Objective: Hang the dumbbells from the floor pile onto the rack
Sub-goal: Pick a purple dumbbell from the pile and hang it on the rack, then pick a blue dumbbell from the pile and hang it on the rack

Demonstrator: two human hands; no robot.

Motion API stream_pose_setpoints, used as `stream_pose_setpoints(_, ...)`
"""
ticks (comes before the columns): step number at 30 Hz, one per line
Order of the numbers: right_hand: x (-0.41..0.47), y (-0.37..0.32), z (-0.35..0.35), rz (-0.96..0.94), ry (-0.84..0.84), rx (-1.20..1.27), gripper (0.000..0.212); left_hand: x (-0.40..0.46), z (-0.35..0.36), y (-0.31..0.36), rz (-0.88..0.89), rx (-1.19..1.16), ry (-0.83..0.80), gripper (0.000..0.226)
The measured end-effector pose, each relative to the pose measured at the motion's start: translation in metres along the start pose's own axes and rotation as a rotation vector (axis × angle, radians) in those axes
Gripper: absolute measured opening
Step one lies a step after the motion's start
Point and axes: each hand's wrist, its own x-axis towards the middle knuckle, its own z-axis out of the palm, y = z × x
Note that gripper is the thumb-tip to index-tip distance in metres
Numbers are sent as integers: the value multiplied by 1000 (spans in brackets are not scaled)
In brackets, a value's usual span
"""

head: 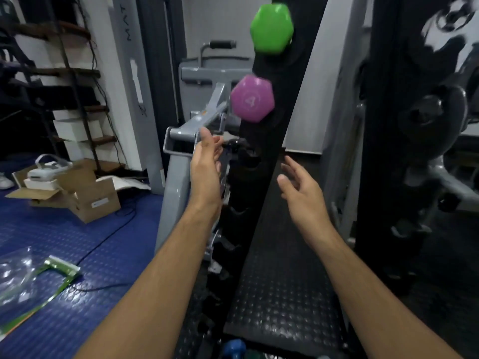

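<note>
A tall black rack point(280, 130) stands upright ahead of me. A green dumbbell point(272, 28) hangs near its top and a purple dumbbell point(252, 99) marked 4 hangs just below it. My left hand point(207, 164) is raised at the rack's left side, below the purple dumbbell, fingers relaxed and holding nothing. My right hand point(300, 187) hovers at the rack's right side, fingers spread and empty. At the bottom edge a blue dumbbell point(234, 348) lies on the floor beside a dark green one point(252, 354), mostly cut off.
A grey gym machine frame point(181, 136) stands left of the rack, close to my left hand. Cardboard boxes point(90, 195) and plastic packaging point(23, 275) lie on the blue mat at left. A black machine with weight plates point(425, 112) fills the right.
</note>
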Motion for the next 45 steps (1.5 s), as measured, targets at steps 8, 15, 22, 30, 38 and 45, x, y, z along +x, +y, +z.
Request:
stream_pose_setpoints(8, -75, 110, 14, 328, -60, -69, 49, -69, -84, -127, -209, 107, 358, 39)
stream_pose_setpoints(15, -129, 205, 38, 528, -223, -215, 44, -135, -160, -256, -455, 325, 562, 26)
stream_pose_setpoints(22, -199, 302, 66, 747, -574, -444, 29, -212, -204, -382, -970, 710, 97, 32)
stream_pose_setpoints(30, -202, 377, 99, 667, -739, -662, 37, -253, -183, -420, -1171, 1110, -243, 36)
stream_pose_setpoints(38, -187, 439, 155, 456, -977, -835, 52, -275, -177, -473, -1256, 1138, -330, 42)
stream_pose_setpoints(45, -201, 476, 172, 424, -1064, -945, 67, -279, -167, -495, -1422, 1065, -175, 56)
